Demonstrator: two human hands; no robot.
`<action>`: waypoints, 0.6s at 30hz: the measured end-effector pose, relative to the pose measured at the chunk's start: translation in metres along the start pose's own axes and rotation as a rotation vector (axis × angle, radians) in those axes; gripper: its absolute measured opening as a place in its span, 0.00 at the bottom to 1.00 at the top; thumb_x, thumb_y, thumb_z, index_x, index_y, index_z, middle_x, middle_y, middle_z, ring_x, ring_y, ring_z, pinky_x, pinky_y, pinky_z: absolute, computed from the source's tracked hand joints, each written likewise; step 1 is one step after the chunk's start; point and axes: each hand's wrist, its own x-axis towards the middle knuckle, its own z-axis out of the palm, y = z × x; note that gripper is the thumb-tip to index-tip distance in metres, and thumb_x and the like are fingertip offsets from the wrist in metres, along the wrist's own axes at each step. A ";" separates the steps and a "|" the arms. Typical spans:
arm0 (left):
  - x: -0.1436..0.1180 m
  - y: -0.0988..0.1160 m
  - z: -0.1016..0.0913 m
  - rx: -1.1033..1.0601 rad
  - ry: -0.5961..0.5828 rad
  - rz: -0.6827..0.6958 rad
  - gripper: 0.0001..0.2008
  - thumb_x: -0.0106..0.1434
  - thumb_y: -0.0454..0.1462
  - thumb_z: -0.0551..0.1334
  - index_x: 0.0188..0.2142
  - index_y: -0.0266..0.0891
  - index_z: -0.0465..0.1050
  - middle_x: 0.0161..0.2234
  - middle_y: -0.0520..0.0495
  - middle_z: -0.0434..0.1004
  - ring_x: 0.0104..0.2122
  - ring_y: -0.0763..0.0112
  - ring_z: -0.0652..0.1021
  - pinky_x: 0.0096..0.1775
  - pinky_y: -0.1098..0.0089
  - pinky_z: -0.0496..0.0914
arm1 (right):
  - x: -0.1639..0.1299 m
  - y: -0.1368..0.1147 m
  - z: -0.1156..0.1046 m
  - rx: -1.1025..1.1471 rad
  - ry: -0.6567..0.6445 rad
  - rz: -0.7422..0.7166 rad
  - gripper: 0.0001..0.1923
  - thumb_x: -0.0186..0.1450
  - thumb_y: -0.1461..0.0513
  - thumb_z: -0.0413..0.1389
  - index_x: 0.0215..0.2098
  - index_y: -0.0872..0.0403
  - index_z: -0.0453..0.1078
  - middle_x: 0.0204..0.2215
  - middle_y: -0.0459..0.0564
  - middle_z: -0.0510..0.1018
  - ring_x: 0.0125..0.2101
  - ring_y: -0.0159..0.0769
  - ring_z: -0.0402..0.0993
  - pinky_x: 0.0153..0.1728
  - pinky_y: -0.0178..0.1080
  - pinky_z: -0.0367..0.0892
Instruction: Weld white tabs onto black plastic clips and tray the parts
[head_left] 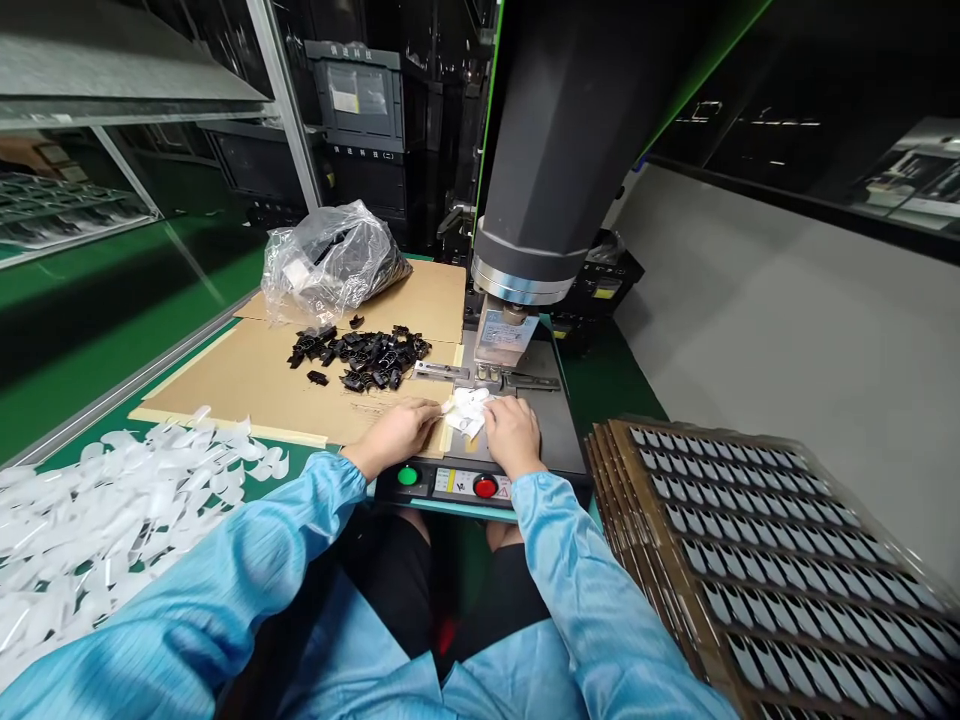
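Observation:
A crumpled white piece (469, 410), like cloth or thin film, lies on the grey machine plate (553, 440) between my hands. At its left edge my left hand (401, 432) is closed, thumb and fingertips pinched together. My right hand (514, 432) has its fingers curled against the right edge. The press head (504, 335) of the machine stands just behind, above small metal fixtures (442, 371). Below the plate are a green button (407, 476) and a red button (486, 487). My fingertips are partly hidden.
Small black plastic parts (375, 355) lie heaped on cardboard (247, 375), with a clear plastic bag (330, 262) behind. Many white pieces (112, 520) cover the left side. Stacked brown trays (694, 570) of grey parts stand at right. A metal shelf (135, 75) overhangs the left.

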 end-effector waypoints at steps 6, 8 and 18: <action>0.007 0.006 -0.017 -0.111 0.094 -0.104 0.09 0.74 0.39 0.60 0.44 0.40 0.79 0.47 0.45 0.82 0.46 0.64 0.81 0.51 0.63 0.76 | -0.001 0.008 -0.002 0.211 0.166 0.021 0.08 0.73 0.64 0.53 0.45 0.54 0.74 0.41 0.54 0.79 0.44 0.46 0.71 0.47 0.44 0.65; 0.017 0.010 -0.019 -0.123 0.143 -0.110 0.08 0.74 0.40 0.61 0.43 0.40 0.78 0.45 0.45 0.82 0.45 0.64 0.81 0.50 0.63 0.76 | 0.003 0.013 -0.003 0.279 0.202 0.070 0.09 0.71 0.64 0.51 0.46 0.55 0.72 0.40 0.55 0.78 0.41 0.45 0.73 0.45 0.43 0.67; 0.106 0.028 0.028 0.026 0.121 -0.089 0.10 0.76 0.34 0.57 0.46 0.36 0.79 0.45 0.42 0.82 0.45 0.62 0.81 0.52 0.64 0.74 | 0.047 0.033 -0.007 0.214 0.245 -0.015 0.17 0.77 0.64 0.49 0.53 0.57 0.78 0.49 0.56 0.80 0.50 0.47 0.76 0.55 0.44 0.69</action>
